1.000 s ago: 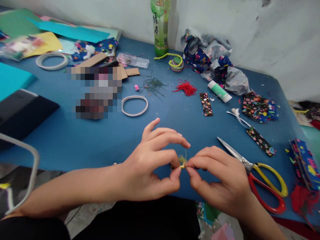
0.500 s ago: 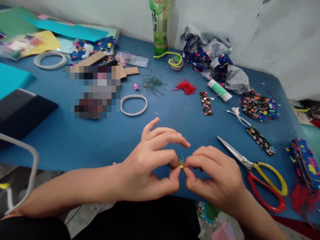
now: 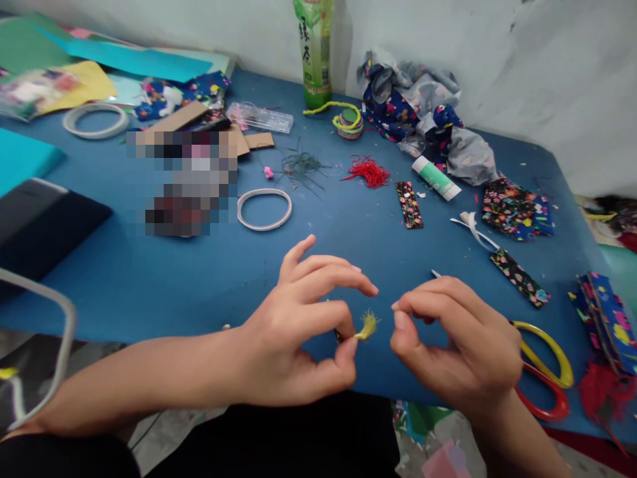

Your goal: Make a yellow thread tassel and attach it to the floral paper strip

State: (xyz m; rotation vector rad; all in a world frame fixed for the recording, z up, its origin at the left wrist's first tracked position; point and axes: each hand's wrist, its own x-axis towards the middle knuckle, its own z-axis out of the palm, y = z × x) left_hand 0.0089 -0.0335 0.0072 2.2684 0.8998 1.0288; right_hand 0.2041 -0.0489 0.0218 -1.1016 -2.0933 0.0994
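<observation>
Above the surface (image 3: 199, 285), a yellow tassel (image 3: 369, 325) is being pinched by the left hand (image 3: 293, 332); the right hand (image 3: 460, 338), fingertips together, is being drawn away, the strands seemingly being left free.

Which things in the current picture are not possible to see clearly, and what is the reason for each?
All in the head view, now:
- Lower end of the yellow tassel: hidden by the left hand.
- Pivot of the scissors: behind the right hand.
- Anything between the right fingertips: too small to tell.
- Top of the green bottle: cut off by the upper edge.
- Objects under the pixelated patch: blurred out.
</observation>
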